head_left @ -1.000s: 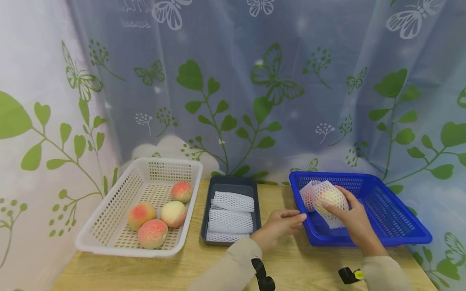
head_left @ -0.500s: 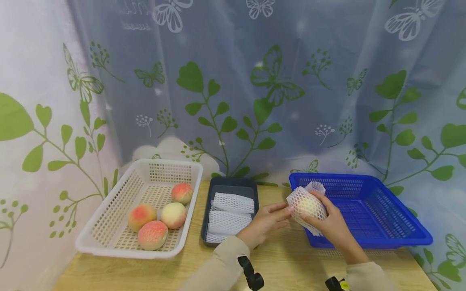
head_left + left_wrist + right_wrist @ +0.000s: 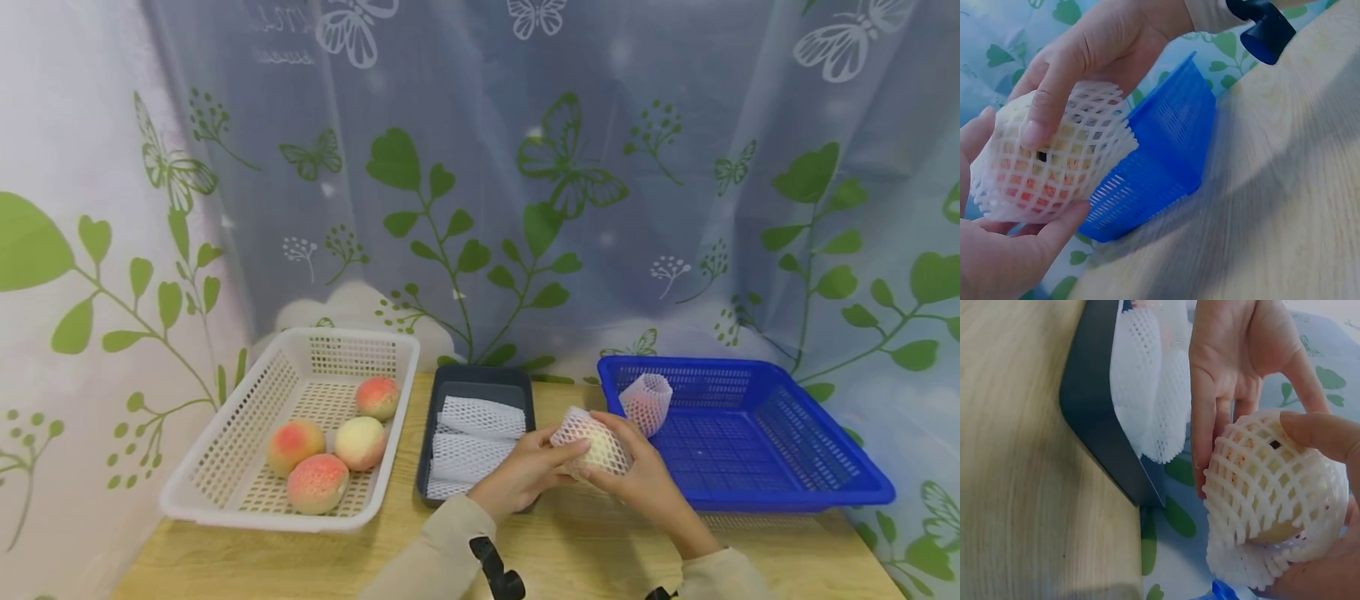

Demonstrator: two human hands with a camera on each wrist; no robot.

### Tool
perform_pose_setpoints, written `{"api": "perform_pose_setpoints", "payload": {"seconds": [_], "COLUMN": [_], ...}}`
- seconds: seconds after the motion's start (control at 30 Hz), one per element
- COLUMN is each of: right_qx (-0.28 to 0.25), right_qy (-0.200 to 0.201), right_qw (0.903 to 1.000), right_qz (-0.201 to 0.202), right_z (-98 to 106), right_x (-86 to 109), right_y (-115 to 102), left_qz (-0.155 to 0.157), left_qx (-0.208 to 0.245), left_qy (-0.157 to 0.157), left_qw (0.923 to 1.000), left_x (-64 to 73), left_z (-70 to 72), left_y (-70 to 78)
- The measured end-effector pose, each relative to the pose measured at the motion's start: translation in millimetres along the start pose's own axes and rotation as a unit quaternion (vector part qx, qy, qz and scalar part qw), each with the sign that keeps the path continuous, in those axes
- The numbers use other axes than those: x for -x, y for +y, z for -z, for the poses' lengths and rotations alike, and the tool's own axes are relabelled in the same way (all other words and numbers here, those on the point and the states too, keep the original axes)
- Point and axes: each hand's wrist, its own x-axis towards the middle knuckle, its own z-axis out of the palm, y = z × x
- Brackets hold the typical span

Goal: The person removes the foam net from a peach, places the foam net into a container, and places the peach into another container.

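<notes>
A peach in a white foam net sleeve (image 3: 600, 446) is held between both hands, above the table in front of the dark tray. My right hand (image 3: 637, 471) grips it from the right, with the thumb pressed on the net in the right wrist view. My left hand (image 3: 521, 475) meets it from the left; in the right wrist view its fingers (image 3: 1204, 431) lie fairly straight along the netted peach (image 3: 1272, 481). Flesh and red skin show through the mesh in the left wrist view. Another netted peach (image 3: 647, 404) lies in the blue basket (image 3: 780, 500) at its left end.
A white basket (image 3: 176, 500) at the left holds several bare peaches (image 3: 318, 483). Between the baskets, a dark grey tray (image 3: 423, 450) carries several flat white foam nets (image 3: 480, 417). A patterned curtain (image 3: 480, 208) hangs behind the wooden table (image 3: 300, 567).
The right hand has brought the netted peach leftward out of the blue basket. The left hand has left the basket's rim, moved left and come to touch the peach.
</notes>
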Motion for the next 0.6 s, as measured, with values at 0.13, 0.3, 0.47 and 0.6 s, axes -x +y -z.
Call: {"api": "perform_pose_setpoints", "payload": {"seconds": [0.13, 0.3, 0.47, 0.6], "right_qx": [0.009, 0.009, 0.013, -0.002], "right_qy": [0.0, 0.002, 0.002, -0.001], "right_qw": [0.9995, 1.0, 0.9994, 0.9992], "right_qz": [0.03, -0.002, -0.033, -0.039], "right_z": [-6.1, -10.1, -13.3, -14.7], "right_x": [2.8, 6.9, 12.6, 18.3], "right_y": [3.9, 8.8, 11.4, 11.0], "left_qz": [-0.004, -0.024, -0.048, -0.062], "left_qx": [-0.001, -0.009, -0.011, -0.01], "left_qy": [0.002, 0.017, 0.047, 0.061], "left_qw": [1.0, 0.9995, 0.9977, 0.9962], "left_x": [5.5, 8.3, 9.4, 11.0], "left_z": [0.8, -0.2, 0.3, 1.3], "left_y": [-2.6, -6.8, -14.6, -20.5]}}
